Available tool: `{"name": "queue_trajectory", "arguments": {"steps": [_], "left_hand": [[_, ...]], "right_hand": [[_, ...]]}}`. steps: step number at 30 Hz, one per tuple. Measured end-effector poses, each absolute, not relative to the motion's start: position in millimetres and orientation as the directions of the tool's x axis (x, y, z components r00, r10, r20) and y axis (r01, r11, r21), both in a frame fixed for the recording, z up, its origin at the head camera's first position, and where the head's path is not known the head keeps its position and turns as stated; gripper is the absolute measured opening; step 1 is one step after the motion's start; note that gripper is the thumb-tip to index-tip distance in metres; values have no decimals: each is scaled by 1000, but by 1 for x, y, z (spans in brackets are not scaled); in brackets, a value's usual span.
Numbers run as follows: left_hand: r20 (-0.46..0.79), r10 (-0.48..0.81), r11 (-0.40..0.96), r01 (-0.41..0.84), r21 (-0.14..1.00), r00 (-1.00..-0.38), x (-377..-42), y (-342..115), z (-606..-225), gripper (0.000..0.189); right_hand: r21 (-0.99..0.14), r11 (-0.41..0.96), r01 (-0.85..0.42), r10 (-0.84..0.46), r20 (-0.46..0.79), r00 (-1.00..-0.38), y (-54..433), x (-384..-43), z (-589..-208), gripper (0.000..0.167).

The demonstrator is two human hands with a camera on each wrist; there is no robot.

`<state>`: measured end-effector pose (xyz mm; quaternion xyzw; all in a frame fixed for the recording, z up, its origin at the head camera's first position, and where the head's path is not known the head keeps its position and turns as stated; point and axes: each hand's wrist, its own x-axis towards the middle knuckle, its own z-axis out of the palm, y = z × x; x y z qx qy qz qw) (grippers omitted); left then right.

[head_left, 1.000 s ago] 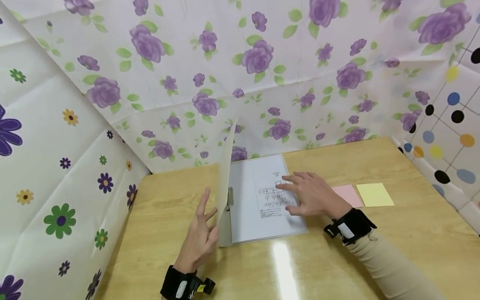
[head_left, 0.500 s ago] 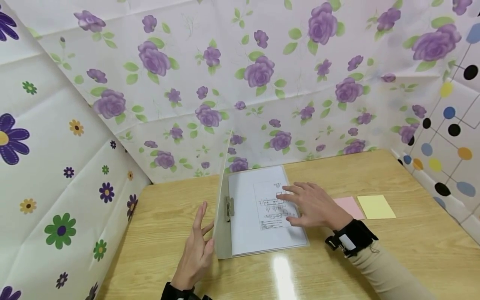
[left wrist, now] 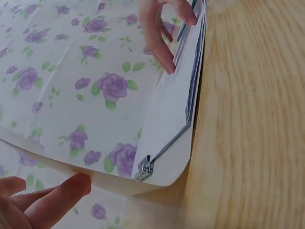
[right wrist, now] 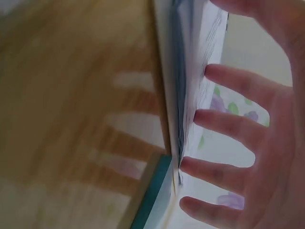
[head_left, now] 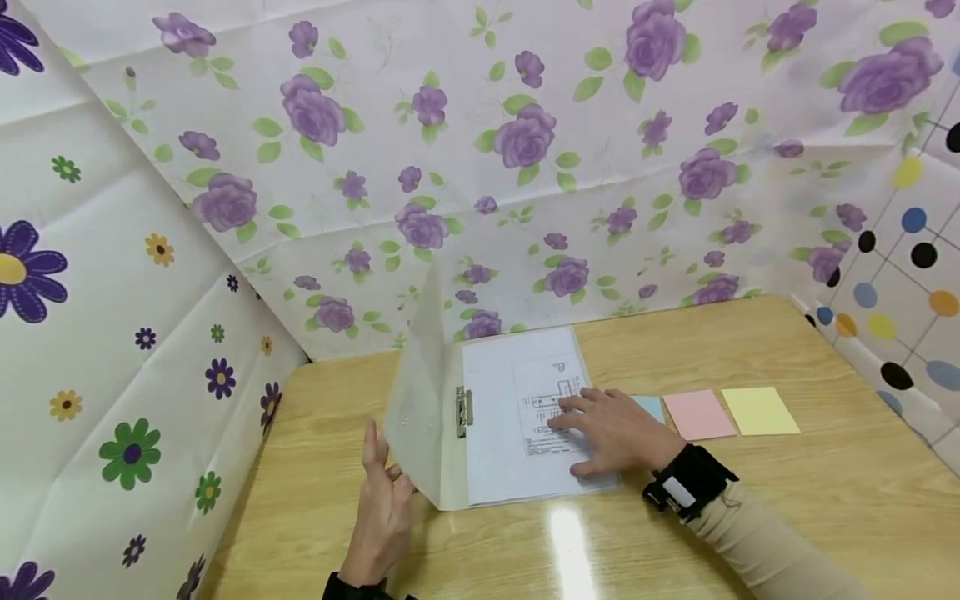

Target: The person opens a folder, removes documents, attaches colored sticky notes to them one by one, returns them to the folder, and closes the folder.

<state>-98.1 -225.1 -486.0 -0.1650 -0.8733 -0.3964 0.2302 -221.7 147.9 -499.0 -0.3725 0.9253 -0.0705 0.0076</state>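
A pale folder [head_left: 453, 492] lies spread on the wooden table, its front cover [head_left: 420, 408] standing up and leaning left. Along the spine is a metal clip [head_left: 461, 412], beside a stack of white sheets [head_left: 498, 462] whose top one bears a printed technical drawing. My left hand [head_left: 382, 512] is at the cover's lower left; in the left wrist view, a fingertip [left wrist: 80, 183] touches the cover's edge. Across the drawing, my right hand [head_left: 618, 429] rests with fingers spread. The right wrist view shows its fingertips [right wrist: 209, 74] on the top sheet.
To the right of the folder lie a blue paper square [head_left: 649, 407], partly behind the right hand, a pink one [head_left: 700, 415] and a yellow one [head_left: 761, 411]. Flower-patterned sheeting [head_left: 517, 200] stands behind the table [head_left: 322, 467], with patterned sheets at both sides.
The folder's cover has swung from nearly upright to leaning left, toward my left hand. My right hand has shifted slightly down and left, and the blue square now shows beside it.
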Motion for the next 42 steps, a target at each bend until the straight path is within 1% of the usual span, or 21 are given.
{"name": "queue_trajectory", "arguments": {"steps": [2, 5, 7, 9, 11, 12, 14, 15, 18, 20, 22, 23, 25, 27, 28, 29, 30, 32, 36, 39, 42], "left_hand": [[509, 62, 627, 430, 650, -859, -96, -227, -486, 76], [565, 1, 664, 423, 616, -825, -96, -231, -486, 91], [640, -19, 688, 455, 565, -768, -98, -237, -486, 105], [725, -34, 729, 479, 490, -688, -101, -244, -486, 120], [794, -25, 774, 491, 400, -607, -106, -251, -487, 129], [814, -23, 807, 470, 358, -580, -107, -254, -487, 131], [837, -37, 886, 370, 279, -545, -107, -259, -488, 132], [838, -46, 916, 312, 252, -543, -107, -261, -488, 131], [795, -116, 967, 115, 227, -596, -101, -263, -486, 129], [755, -164, 974, 17, 226, -635, -99, -264, -483, 129], [671, -189, 979, -85, 184, -717, -98, -265, -477, 134], [629, -171, 985, -114, 130, -758, -98, -266, -475, 132], [542, -76, 997, -72, 29, -837, -101, -265, -471, 121], [448, 101, 995, 87, -53, -888, -102, -261, -471, 103], [405, 203, 979, 196, -59, -891, -102, -258, -472, 89], [363, 294, 953, 300, -39, -884, -102, -253, -474, 77], [315, 362, 923, 386, 14, -877, -100, -248, -476, 72], [222, 435, 874, 468, 128, -873, -98, -236, -479, 65], [103, 408, 854, 420, 308, -907, -102, -220, -478, 57], [41, 387, 850, 374, 371, -921, -110, -214, -474, 50], [-45, 386, 863, 343, 372, -921, -117, -208, -475, 50]], "right_hand": [[-133, 718, -684, -686, 37, -727, 148, -222, -498, 73], [-131, 721, -680, -683, 33, -730, 149, -220, -493, 74], [-142, 724, -675, -680, 19, -733, 149, -219, -490, 74], [-150, 725, -672, -679, 6, -734, 149, -218, -488, 75], [-157, 729, -666, -675, -9, -738, 149, -218, -486, 75], [-162, 733, -661, -671, -16, -741, 149, -218, -486, 75], [-168, 735, -657, -670, -25, -742, 149, -218, -486, 75], [-173, 735, -655, -669, -29, -743, 149, -218, -486, 75], [-193, 734, -651, -669, -37, -743, 149, -217, -487, 76], [-201, 726, -658, -676, -32, -736, 149, -217, -486, 76], [-205, 719, -664, -683, -27, -730, 148, -217, -485, 77], [-203, 714, -670, -687, -22, -726, 148, -217, -484, 77], [-198, 709, -676, -692, -15, -722, 148, -216, -482, 76], [-196, 710, -677, -692, -14, -722, 147, -216, -481, 76], [-193, 709, -678, -693, -15, -721, 147, -216, -480, 76], [-190, 707, -681, -695, -14, -719, 147, -216, -480, 76], [-190, 706, -682, -697, -17, -717, 147, -216, -479, 76], [-193, 703, -685, -700, -20, -714, 146, -216, -479, 76], [-187, 700, -689, -704, -21, -710, 146, -216, -479, 77], [-180, 704, -687, -702, -26, -712, 148, -217, -479, 78], [-190, 699, -689, -707, -36, -707, 148, -217, -479, 78]]}}
